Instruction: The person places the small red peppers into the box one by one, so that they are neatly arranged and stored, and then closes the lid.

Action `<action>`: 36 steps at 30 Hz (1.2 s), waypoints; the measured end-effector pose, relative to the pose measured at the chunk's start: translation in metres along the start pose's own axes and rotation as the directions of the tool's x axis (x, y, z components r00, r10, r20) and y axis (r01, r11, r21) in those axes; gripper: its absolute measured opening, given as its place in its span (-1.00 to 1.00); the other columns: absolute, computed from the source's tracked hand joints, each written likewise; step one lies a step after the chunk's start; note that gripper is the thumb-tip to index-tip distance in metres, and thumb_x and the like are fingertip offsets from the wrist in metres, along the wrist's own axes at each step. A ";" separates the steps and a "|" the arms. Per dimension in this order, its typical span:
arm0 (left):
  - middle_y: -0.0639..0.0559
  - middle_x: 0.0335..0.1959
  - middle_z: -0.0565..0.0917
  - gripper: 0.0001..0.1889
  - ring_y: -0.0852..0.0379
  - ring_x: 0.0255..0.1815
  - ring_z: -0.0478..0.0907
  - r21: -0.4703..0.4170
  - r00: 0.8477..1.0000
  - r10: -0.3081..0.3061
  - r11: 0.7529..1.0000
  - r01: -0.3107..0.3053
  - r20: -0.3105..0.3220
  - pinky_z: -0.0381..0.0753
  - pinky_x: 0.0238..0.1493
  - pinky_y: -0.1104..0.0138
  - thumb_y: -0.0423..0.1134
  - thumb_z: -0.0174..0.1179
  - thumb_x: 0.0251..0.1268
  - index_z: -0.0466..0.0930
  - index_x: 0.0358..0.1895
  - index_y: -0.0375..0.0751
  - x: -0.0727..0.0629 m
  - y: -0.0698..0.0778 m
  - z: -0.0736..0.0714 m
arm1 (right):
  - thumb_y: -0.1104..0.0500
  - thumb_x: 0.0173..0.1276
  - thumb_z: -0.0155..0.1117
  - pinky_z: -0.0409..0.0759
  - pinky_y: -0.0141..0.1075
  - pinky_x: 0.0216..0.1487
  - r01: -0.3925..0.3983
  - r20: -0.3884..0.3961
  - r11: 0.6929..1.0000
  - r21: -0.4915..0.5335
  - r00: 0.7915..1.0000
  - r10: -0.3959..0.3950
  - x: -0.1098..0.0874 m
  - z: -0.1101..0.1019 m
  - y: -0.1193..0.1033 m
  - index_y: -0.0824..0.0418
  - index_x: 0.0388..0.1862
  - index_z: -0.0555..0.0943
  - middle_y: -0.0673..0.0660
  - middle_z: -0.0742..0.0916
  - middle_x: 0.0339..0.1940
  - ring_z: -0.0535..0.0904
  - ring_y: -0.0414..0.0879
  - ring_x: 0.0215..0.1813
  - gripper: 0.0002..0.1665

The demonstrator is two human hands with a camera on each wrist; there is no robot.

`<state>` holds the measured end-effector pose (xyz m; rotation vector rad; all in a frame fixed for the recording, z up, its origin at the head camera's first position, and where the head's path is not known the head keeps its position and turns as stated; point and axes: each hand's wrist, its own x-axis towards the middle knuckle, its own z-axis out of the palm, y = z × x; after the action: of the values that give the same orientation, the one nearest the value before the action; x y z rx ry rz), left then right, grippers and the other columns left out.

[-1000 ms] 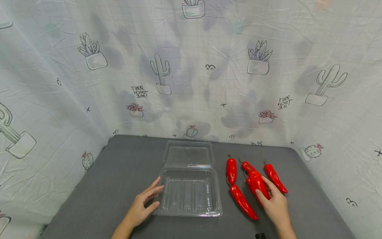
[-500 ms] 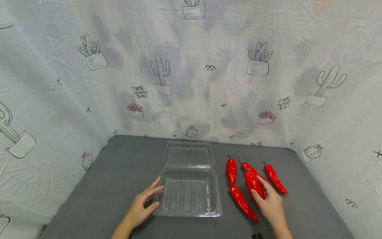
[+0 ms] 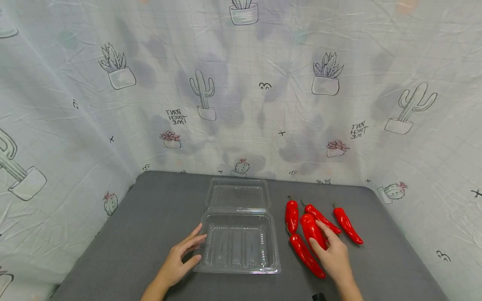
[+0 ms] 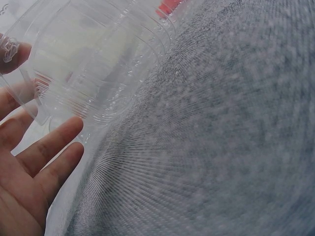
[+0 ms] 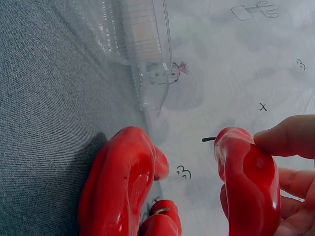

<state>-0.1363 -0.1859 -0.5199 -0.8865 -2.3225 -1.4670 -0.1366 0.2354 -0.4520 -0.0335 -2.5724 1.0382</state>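
My right hand (image 3: 333, 255) grips a long red pepper (image 3: 312, 229) between thumb and fingers. In the right wrist view this held pepper (image 5: 248, 182) is raised, its thin dark stem pointing left. Below it lies another red pepper (image 5: 118, 182). My left hand (image 3: 176, 258) is at the left side of a clear plastic clamshell box (image 3: 238, 269), fingertips right at the rim. The left wrist view shows the thumb and some fingers behind the clear plastic, the other fingers (image 4: 54, 142) stretched loosely. No pepper lies in the box.
The box lid (image 3: 239, 196) lies folded back. Several red peppers rest right of the box, among them an upper left one (image 3: 291, 217) and a far right one (image 3: 348, 225). A cactus-printed curtain (image 3: 241, 83) borders the grey table (image 3: 150, 209).
My right hand has moved left with its pepper, away from the far right pepper and across the thin one behind it. My left hand and the box have stayed put.
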 end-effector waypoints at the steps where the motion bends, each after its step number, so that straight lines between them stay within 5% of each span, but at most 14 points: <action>1: -0.44 0.41 0.16 -0.50 0.33 0.29 0.36 -0.002 1.000 -0.004 1.000 0.004 0.002 0.55 0.12 0.39 -0.50 0.13 0.20 0.39 0.26 -0.37 0.000 0.000 0.000 | 0.17 0.17 0.39 0.66 -0.11 -0.15 0.000 0.002 1.000 0.001 1.000 0.000 0.000 0.000 0.000 0.25 0.23 0.49 0.30 0.65 0.05 0.59 0.09 -0.05 -0.38; 20: -0.45 0.40 0.17 -0.50 0.29 0.28 0.40 -0.016 1.000 0.014 1.000 -0.014 -0.004 0.53 0.13 0.43 -0.52 0.13 0.19 0.38 0.25 -0.41 0.001 0.002 0.000 | 0.20 0.16 0.40 0.63 -0.37 -0.28 0.029 0.041 0.999 0.046 0.999 -0.031 0.000 0.007 -0.006 0.24 0.22 0.50 0.21 0.70 -0.10 0.60 0.00 -0.15 -0.39; 36: -0.44 0.40 0.17 -0.50 0.31 0.26 0.40 0.001 1.000 -0.001 1.000 0.001 -0.010 0.57 0.10 0.37 -0.50 0.13 0.19 0.39 0.25 -0.39 0.000 -0.001 0.001 | 0.24 0.12 0.41 0.66 -0.12 -0.19 0.082 0.044 0.995 0.053 0.995 -0.084 -0.003 0.017 -0.013 0.24 0.20 0.51 0.21 0.68 -0.05 0.57 0.01 -0.11 -0.38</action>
<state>-0.1364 -0.1854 -0.5211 -0.8759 -2.3171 -1.4672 -0.1386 0.2140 -0.4558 0.1109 -2.5632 1.0845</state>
